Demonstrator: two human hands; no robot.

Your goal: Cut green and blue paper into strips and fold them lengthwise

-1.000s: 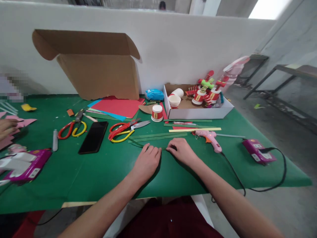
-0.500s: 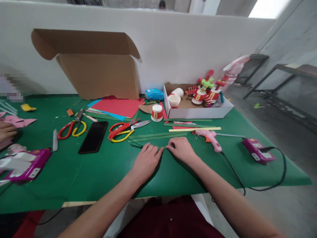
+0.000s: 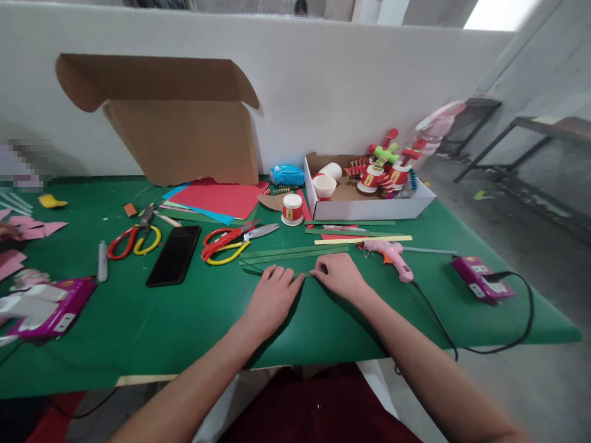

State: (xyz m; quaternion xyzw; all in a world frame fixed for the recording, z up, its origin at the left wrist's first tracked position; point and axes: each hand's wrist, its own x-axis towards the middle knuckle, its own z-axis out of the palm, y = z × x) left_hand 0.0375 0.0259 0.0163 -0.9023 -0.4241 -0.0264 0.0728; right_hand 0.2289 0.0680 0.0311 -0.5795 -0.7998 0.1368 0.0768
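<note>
A thin green paper strip (image 3: 306, 275) lies low over the green table, hard to see against it. My left hand (image 3: 272, 298) presses it with closed fingers, palm down. Just to the right, the thumb and fingers of my right hand (image 3: 339, 277) pinch its other part. A small gap separates the two hands, and most of the strip is hidden under them. Directly beyond my fingers lie more green strips (image 3: 295, 252). Silver-bladed scissors (image 3: 237, 244) with red and yellow handles rest to the left of these. A red and white paper cup (image 3: 292, 210) stands upside down farther back.
A pink glue gun (image 3: 392, 255) lies right of my hands, its cord running to a purple power strip (image 3: 480, 280). A white box (image 3: 369, 210) holds cups and paper figures. On the left are a phone (image 3: 174, 255), pliers (image 3: 148, 229) and another person's hand (image 3: 8, 232).
My hands stay almost still on the strip. At the far left, the other person's hand has drawn back, uncovering pink paper.
</note>
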